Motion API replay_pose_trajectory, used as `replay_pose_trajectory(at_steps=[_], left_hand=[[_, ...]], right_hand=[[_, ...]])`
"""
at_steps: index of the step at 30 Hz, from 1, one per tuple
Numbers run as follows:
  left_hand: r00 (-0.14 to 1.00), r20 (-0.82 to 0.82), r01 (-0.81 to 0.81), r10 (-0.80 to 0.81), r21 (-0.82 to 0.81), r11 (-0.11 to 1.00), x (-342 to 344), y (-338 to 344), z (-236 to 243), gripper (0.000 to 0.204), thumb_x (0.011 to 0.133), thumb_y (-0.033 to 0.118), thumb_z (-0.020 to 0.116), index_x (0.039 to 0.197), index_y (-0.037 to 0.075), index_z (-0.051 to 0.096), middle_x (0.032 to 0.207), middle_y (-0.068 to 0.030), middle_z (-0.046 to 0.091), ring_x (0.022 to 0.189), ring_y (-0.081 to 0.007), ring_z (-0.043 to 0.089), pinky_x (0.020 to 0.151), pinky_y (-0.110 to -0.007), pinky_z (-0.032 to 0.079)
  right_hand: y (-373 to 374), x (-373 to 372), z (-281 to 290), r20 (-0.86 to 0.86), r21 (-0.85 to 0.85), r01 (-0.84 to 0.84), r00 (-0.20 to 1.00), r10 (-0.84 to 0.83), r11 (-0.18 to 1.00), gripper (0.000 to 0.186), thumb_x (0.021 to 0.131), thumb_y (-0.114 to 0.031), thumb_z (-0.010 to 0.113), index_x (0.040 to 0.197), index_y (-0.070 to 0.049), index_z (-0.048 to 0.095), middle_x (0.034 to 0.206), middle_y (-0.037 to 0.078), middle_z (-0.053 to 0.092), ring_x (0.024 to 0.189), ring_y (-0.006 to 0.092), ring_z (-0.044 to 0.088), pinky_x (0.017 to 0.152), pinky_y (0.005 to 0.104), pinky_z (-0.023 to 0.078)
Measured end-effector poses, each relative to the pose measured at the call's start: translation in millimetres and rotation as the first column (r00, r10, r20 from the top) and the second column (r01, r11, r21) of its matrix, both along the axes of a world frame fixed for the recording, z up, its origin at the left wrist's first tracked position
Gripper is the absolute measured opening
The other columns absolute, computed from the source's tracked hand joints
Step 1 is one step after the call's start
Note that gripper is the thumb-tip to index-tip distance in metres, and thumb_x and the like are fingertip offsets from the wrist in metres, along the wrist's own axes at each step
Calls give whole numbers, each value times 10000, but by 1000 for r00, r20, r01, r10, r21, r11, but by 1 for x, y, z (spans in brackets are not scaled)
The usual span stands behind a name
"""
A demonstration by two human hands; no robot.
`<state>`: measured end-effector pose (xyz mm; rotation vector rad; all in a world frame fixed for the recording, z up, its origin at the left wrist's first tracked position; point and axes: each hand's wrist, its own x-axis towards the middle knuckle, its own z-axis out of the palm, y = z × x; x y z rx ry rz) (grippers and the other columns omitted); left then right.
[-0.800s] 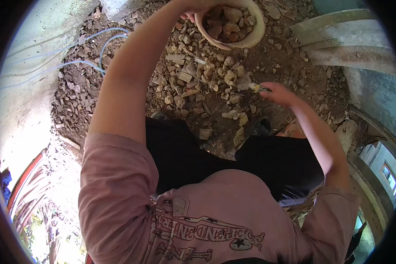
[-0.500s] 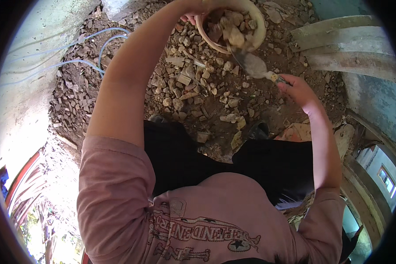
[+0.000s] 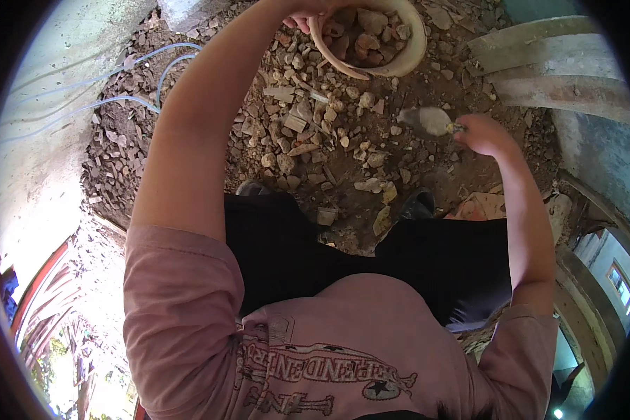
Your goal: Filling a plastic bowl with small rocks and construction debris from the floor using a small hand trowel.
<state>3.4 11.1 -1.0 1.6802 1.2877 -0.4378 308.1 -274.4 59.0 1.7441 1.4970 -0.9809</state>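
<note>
Two lengths of pale blue tubing point(image 3: 168, 49) trail over broken rubble point(image 3: 115, 133) at left, past one dark shoe point(image 3: 252, 187), to where a person's left hand point(image 3: 304, 17) curls at the rim of a single pale bucket point(image 3: 411, 54) holding chunks of rubble, though the tightness of that grip cannot be told. To the right, beyond a second dark shoe point(image 3: 418, 204), one trowel point(image 3: 428, 121), its blade clear of the bucket, has its handle wrapped in the right hand's point(image 3: 488, 134) closed fingers, near three curved boards point(image 3: 549, 66).
</note>
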Motion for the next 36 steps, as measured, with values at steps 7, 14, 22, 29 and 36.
replay_pose_trajectory(at_steps=[7,14,22,29,36], left_hand=[[999,-51,19,-18,14,1000,3,-4,12,579,983,367,561,1485,109,433,1460,-184,454,1214,-356,576,949,-471,529],[999,-5,-44,44,-68,997,-10,2,2,520,998,330,544,1457,97,471,1453,-186,465,1190,-365,593,913,-447,556],[999,-41,22,-23,-17,1000,0,-3,14,493,1011,324,516,1447,95,485,1403,-202,523,1202,-323,601,910,-448,552],[998,67,-9,18,-132,991,-2,0,4,553,1019,361,475,1503,103,403,1411,-205,527,1232,-336,581,1006,-486,481],[997,-39,62,-70,-168,984,-3,7,2,586,1016,396,465,1526,126,361,1465,-190,480,1291,-349,526,1029,-497,459]], right_hand=[[-59,-6,-105,-143,375,79,989,-26,924,517,951,-310,600,1405,-91,482,1401,180,531,1272,365,518,1036,461,442],[-66,-60,-107,-260,155,-31,963,71,987,571,943,-315,616,1423,-52,453,1418,216,505,1265,403,513,1047,469,430],[-67,-76,-161,-485,-69,468,756,-440,881,584,934,-347,660,1406,-42,501,1293,174,604,1054,261,610,873,386,493],[-61,-37,-150,-594,-295,471,591,-546,831,556,962,-258,631,1451,-50,467,1013,28,647,869,120,567,728,286,486],[-19,-27,-85,-619,-428,376,541,-570,822,542,948,-244,643,1431,-51,494,1030,-1,660,910,102,579,742,274,488]])
